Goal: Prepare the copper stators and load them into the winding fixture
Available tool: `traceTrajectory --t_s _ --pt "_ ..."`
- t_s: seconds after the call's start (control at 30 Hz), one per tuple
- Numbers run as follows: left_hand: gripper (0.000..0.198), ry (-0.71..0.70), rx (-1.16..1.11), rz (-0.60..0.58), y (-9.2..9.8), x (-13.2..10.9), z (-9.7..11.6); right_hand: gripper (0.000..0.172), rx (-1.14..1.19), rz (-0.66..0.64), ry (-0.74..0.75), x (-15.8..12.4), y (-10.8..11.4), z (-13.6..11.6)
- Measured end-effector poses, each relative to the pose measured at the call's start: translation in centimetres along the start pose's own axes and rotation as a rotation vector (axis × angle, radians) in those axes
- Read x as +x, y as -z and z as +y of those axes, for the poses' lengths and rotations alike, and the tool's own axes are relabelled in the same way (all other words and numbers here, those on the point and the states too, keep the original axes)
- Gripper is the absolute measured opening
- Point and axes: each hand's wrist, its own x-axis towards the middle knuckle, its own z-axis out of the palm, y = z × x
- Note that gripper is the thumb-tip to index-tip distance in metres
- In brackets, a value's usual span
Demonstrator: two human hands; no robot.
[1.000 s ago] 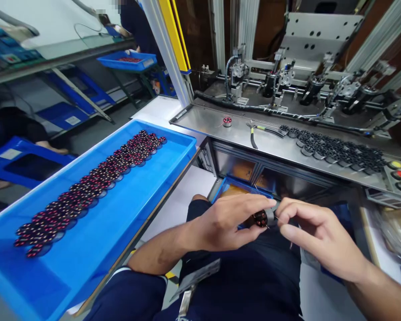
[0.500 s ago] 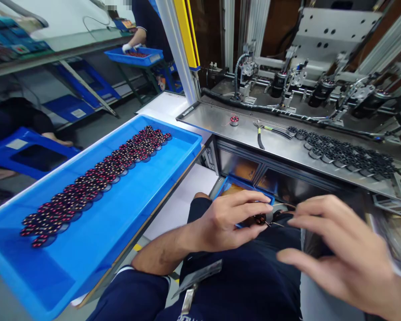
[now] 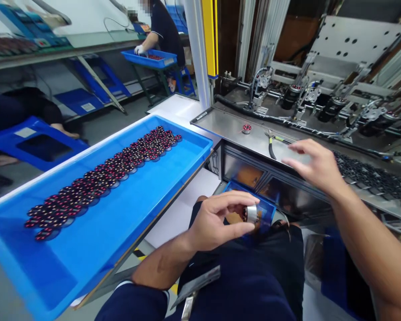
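My left hand (image 3: pixel 220 219) is closed on a small round motor part (image 3: pixel 251 214), pinched between thumb and fingers above my lap. Its silver rim faces right, and its inner face is mostly hidden by my fingers. My right hand (image 3: pixel 316 165) is raised over the front of the metal worktop, thumb and fingers apart, with nothing visible in it. Just left of its fingertips lie pliers (image 3: pixel 272 147) with black and green handles. A wire-wound motor part with a red top (image 3: pixel 246 129) stands farther left on the worktop.
A long blue tray (image 3: pixel 143 191) at left carries several rows of red-and-black motor parts (image 3: pixel 103 178). Many dark motor parts (image 3: pixel 370 176) crowd the worktop's right side, before a machine (image 3: pixel 307 93). A blue bin (image 3: pixel 270 214) sits below. A gloved co-worker (image 3: pixel 163 31) stands behind.
My right hand has left the wire beside my left hand and risen forward to the worktop by the pliers. The motor part in my left hand has turned, showing its silver rim.
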Motion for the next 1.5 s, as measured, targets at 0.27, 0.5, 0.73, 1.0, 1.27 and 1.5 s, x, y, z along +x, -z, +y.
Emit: traceTrajectory --t_s 0.27,0.5,0.73,1.0,1.27,1.5 --pt "0.040 0.097 -0.074 0.226 -0.1 -0.3 -0.8 0.068 -0.233 -0.202 -0.353 7.5 -8.1 3.3" --pt "0.043 0.189 -0.146 0.233 -0.3 -0.3 -0.8 0.038 -0.058 -0.171 -0.313 6.7 -6.2 4.1" --pt "0.040 0.226 -0.200 0.242 -1.1 -0.1 -0.3 0.058 0.476 -0.115 -0.291 -0.8 -0.8 1.6" --pt "0.038 0.221 -0.180 0.162 -2.4 0.1 -0.5 0.058 0.941 -0.091 -0.207 -18.5 -3.3 -8.9" --pt "0.036 0.248 -0.199 0.093 -4.2 0.2 -0.3 0.067 0.761 -0.035 -0.051 -19.2 -4.4 -8.5" --pt "0.035 0.260 -0.168 0.104 -3.9 0.0 0.2 0.070 0.791 -0.013 -0.014 -19.1 -4.7 -8.7"
